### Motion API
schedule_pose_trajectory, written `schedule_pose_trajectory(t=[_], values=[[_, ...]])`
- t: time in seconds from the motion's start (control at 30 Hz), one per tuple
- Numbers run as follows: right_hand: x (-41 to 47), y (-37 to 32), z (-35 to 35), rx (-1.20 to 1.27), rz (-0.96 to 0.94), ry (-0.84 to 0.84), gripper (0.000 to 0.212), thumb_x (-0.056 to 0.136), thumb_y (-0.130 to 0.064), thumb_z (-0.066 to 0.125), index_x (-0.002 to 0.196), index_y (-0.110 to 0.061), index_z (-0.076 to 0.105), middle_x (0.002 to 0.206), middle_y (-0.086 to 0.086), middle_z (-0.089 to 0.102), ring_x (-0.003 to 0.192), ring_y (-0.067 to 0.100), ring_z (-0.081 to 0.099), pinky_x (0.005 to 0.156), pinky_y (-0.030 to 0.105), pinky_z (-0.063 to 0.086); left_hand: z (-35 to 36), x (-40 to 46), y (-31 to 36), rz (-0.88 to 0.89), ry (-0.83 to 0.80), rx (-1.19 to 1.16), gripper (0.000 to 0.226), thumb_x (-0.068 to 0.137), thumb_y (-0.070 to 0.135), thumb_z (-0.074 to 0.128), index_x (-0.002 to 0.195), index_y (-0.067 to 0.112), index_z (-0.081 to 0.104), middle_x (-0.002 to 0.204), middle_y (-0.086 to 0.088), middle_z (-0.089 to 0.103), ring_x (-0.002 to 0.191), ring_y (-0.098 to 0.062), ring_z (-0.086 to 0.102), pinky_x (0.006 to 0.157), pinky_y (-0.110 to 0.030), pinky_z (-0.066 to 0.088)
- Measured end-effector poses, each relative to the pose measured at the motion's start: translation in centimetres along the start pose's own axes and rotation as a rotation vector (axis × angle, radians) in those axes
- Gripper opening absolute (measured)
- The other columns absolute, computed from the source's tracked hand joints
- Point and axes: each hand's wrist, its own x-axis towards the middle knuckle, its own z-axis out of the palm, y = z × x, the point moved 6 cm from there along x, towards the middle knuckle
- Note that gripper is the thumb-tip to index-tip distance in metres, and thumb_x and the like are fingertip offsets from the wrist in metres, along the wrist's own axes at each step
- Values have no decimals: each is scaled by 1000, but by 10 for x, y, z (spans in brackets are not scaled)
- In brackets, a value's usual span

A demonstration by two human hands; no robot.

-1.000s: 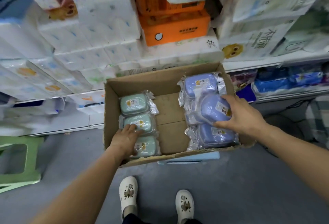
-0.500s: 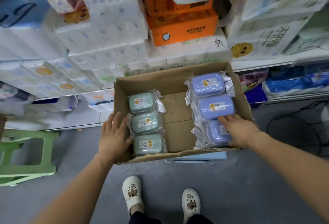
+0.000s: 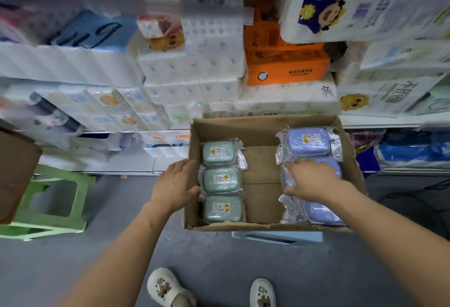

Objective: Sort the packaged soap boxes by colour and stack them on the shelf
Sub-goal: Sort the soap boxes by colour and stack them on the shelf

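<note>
An open cardboard box (image 3: 263,131) sits in front of the shelves. Three green soap boxes (image 3: 221,180) in clear wrap lie in a column along its left side. Purple soap boxes fill the right side, one at the back (image 3: 308,141) and one at the front (image 3: 321,211). A middle purple box (image 3: 335,167) is mostly hidden under my right hand. My right hand (image 3: 314,180) lies flat on it with its fingers spread toward the box's centre. My left hand (image 3: 175,185) rests against the box's left wall, fingers straight, thumb next to the green boxes.
Shelves behind hold white tissue packs (image 3: 170,70) and orange packs (image 3: 287,68). A green stool (image 3: 51,199) stands at the left beside a brown cardboard flap (image 3: 14,172). A blue stool (image 3: 277,237) shows under the box. My feet in white clogs (image 3: 165,287) stand on grey floor.
My right hand set a purple box down in the middle of its column and now lies over it. My left hand left the green boxes and went to the box's left wall.
</note>
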Motion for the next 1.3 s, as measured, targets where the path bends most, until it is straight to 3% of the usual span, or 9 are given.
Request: schedule_pose_trajectory(t=[0.17,0.33,0.4,0.5,0.63,0.9,1.0,1.13,1.3], values=[[-3,-95,-83,111,-189,402,67,94,-53,48,152,-27,25,153,-1,35,139,22,33,114,43,25,-78,-31,-41,-16,344,-105,79,85,65,39,149,18,38,147,-4,48,132,-27,47,104,-44,41],[-6,-190,-151,243,-350,750,56,85,-37,68,135,-16,52,136,8,55,120,29,54,99,44,43,-152,-78,-117,-64,613,-127,76,88,64,42,150,20,35,151,-2,44,134,-24,45,104,-43,41],[-4,-232,-174,274,-364,794,55,87,-43,60,134,-16,54,135,9,56,118,29,55,98,41,42,-176,-97,-156,-92,672,-127,76,89,66,42,149,20,36,150,-1,44,134,-22,44,105,-42,40],[3,-300,-202,310,-380,798,62,90,-54,40,140,-20,47,141,6,52,125,28,51,102,42,41,-205,-121,-220,-128,730,-115,74,90,66,44,146,19,41,144,-1,50,130,-22,48,104,-42,41],[21,-392,-226,310,-405,788,64,93,-48,54,148,-22,34,150,3,42,134,26,43,107,43,36,-225,-148,-306,-165,735,-45,69,88,57,54,144,20,42,140,0,51,125,-21,49,101,-38,42],[63,-561,-251,318,-492,651,67,94,-49,52,152,-26,26,158,2,27,141,23,30,107,42,34,-220,-182,-471,-338,566,-1,79,87,67,34,149,19,37,147,-5,46,129,-26,47,105,-43,40],[81,-616,-261,320,-545,620,65,95,-45,52,151,-27,26,155,-1,29,137,22,33,101,40,39,-209,-188,-525,-394,506,-39,82,85,70,28,151,22,32,145,-2,45,128,-25,46,105,-42,40],[116,-679,-271,281,-602,584,58,92,-40,55,143,-22,37,141,2,43,121,28,46,86,41,47,-199,-191,-585,-454,481,-102,82,80,67,31,146,18,40,142,-4,49,126,-28,48,102,-43,40],[173,-756,-287,274,-657,570,60,91,-35,58,145,-19,37,141,6,45,120,32,47,83,45,49,-190,-170,-677,-493,410,-163,83,80,69,28,147,21,37,143,0,47,129,-23,46,105,-38,38]])
